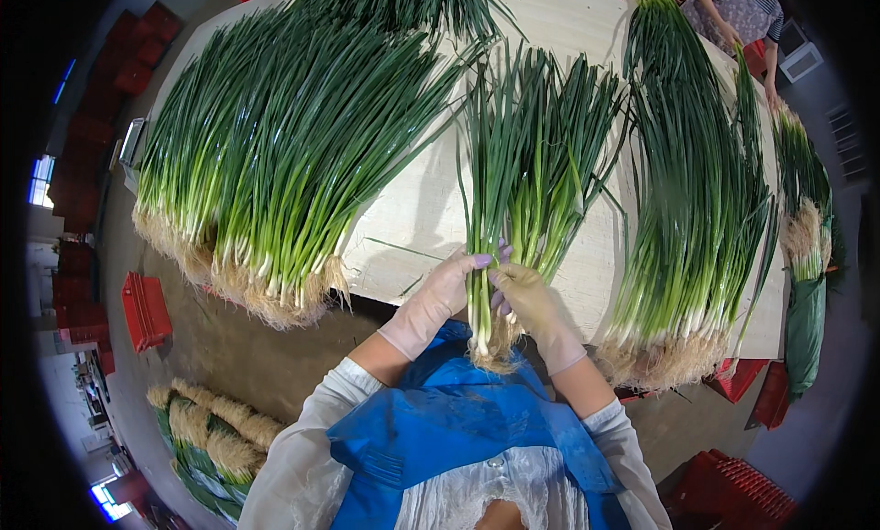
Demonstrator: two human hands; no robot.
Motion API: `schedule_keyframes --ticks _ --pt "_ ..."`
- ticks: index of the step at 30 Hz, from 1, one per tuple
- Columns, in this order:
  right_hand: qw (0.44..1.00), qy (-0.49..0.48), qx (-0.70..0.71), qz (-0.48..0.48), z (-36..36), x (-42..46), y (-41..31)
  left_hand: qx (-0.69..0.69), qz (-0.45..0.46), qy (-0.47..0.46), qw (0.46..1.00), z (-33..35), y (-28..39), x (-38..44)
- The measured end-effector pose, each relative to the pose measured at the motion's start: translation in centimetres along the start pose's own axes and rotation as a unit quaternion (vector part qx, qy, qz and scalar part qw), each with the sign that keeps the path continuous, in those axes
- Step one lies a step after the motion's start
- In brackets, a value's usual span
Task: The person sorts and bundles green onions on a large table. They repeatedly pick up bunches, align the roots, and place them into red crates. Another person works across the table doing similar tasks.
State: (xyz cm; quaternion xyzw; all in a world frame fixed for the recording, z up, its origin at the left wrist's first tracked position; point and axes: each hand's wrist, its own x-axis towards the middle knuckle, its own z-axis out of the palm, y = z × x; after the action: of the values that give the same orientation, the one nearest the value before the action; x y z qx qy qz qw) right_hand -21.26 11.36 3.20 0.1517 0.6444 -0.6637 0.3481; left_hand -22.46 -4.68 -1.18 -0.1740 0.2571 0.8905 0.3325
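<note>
My left hand, in a thin glove with purple fingertips, is closed around a small bunch of green onions. The bunch stands roots toward me, with white stems and pale roots hanging past the table's near edge over my blue apron. My right hand, in a pale yellowish glove, touches the same stems, its thumb and fingertips pressed on them beside my left thumb. Its other fingers are partly hidden. Just right of the bunch, more loose green onions lie on the pale wooden table.
A wide pile of green onions covers the table's left; another pile lies to the right. Wrapped onion bundles rest at lower left. Red crates stand on the floor. Another person works at the upper right.
</note>
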Motion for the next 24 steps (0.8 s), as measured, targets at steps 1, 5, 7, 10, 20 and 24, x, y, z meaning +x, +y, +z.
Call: schedule_keyframes --ticks 1,5,7,10,20,24 --pt "0.999 0.017 -0.029 -0.013 0.1 -0.3 -0.1 0.018 0.016 0.016 1.0 0.0 -0.2 0.0" --pt "0.987 0.09 -0.067 -0.114 -0.1 -0.5 2.2 0.047 0.044 0.066 0.996 0.9 -0.4 0.2" --pt "0.984 0.087 0.017 -0.152 0.1 -0.8 3.7 0.039 0.053 0.085 0.994 0.7 -0.3 0.4" --pt "0.972 0.01 0.192 -0.139 0.1 -2.7 4.1 -0.017 0.051 0.077 0.996 1.1 0.3 1.1" --pt "0.975 0.096 0.029 -0.201 -7.2 -14.3 2.2 0.219 0.058 0.247 0.942 -0.7 4.4 2.5" --pt "0.889 0.288 0.018 -0.355 -12.4 -19.2 3.1 0.219 0.057 0.255 0.94 0.6 1.5 3.0"
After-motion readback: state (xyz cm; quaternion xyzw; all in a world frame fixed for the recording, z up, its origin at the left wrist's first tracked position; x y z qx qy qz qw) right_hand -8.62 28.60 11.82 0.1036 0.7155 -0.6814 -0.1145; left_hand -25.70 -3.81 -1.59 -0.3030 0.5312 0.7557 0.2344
